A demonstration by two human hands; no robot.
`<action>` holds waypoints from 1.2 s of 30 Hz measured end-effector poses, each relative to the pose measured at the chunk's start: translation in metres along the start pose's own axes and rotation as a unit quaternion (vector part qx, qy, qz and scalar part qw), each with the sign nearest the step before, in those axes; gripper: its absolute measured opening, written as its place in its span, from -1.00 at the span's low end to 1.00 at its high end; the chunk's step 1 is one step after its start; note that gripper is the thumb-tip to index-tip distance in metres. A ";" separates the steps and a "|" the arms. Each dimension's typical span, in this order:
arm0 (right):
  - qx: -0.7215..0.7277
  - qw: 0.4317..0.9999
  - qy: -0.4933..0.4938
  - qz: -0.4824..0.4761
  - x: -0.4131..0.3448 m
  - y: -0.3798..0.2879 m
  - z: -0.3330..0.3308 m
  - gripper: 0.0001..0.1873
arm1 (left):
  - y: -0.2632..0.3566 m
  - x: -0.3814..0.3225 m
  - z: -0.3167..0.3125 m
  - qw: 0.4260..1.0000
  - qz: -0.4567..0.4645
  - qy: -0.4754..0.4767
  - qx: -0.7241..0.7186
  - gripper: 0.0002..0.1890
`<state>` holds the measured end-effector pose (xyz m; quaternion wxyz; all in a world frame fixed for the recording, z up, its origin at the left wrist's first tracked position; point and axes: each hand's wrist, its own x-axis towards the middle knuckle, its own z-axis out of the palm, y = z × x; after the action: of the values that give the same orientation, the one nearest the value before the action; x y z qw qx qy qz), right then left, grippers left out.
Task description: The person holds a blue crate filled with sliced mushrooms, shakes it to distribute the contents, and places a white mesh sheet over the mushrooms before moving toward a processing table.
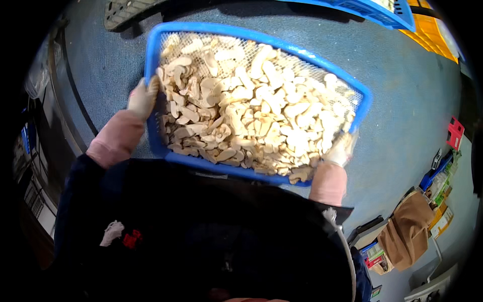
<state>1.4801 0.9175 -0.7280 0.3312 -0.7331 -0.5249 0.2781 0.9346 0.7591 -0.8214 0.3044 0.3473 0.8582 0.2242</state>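
Note:
A blue plastic basket (241,32) with a mesh lining is held level in front of my body, above the blue floor. Pale sliced mushrooms (241,117) fill it, heaped thickest at the middle and the side near me. The mesh shows through along the far edge. My left hand (143,98), in a whitish glove, grips the left rim with the thumb on the inner side. On the right end, my right hand (339,149), also gloved, holds the rim; it is a little blurred. Most fingers of both hands are hidden by the basket.
Beyond the basket stand another blue crate (377,15), a yellow crate (430,32) and a grey perforated plastic piece (126,15). To the right are a brown cloth (407,230) and a red object (455,133). A dark strap or cable (73,83) runs along the left.

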 end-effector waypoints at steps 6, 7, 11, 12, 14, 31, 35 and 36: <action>0.157 0.987 -0.019 0.012 0.012 0.006 0.015 -0.50 | 0.011 -0.007 -0.014 0.997 -0.003 0.035 0.073 -0.38; 0.147 0.989 -0.019 -0.014 0.013 0.011 0.012 -0.52 | 0.033 -0.012 -0.022 0.997 -0.051 -0.012 0.051 -0.38; 0.117 0.989 -0.044 -0.078 0.020 0.025 0.008 -0.53 | 0.038 -0.018 -0.026 0.998 -0.052 -0.030 0.006 -0.39; 0.074 0.995 -0.034 -0.062 0.023 0.027 0.006 -0.52 | 0.053 -0.022 -0.029 0.995 -0.082 -0.049 -0.038 -0.38; 0.019 0.998 -0.039 -0.052 0.012 0.015 0.005 -0.51 | 0.019 -0.015 -0.024 0.996 -0.074 -0.045 0.019 -0.36; 0.198 0.974 -0.014 0.111 -0.058 0.077 -0.053 -0.58 | 0.018 -0.004 -0.017 0.996 -0.050 -0.027 0.066 -0.23; 0.142 0.983 -0.031 0.115 -0.053 0.097 -0.056 -0.56 | 0.018 -0.001 -0.014 0.995 -0.070 -0.050 0.057 -0.23; 0.041 0.993 -0.008 0.113 -0.055 0.078 -0.050 -0.56 | 0.018 -0.001 -0.017 0.994 -0.088 -0.054 0.046 -0.23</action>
<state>1.5475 0.8376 -0.7543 0.3235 -0.7714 -0.4291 0.3408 0.9322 0.7677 -0.7985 0.3524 0.2957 0.8771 0.1383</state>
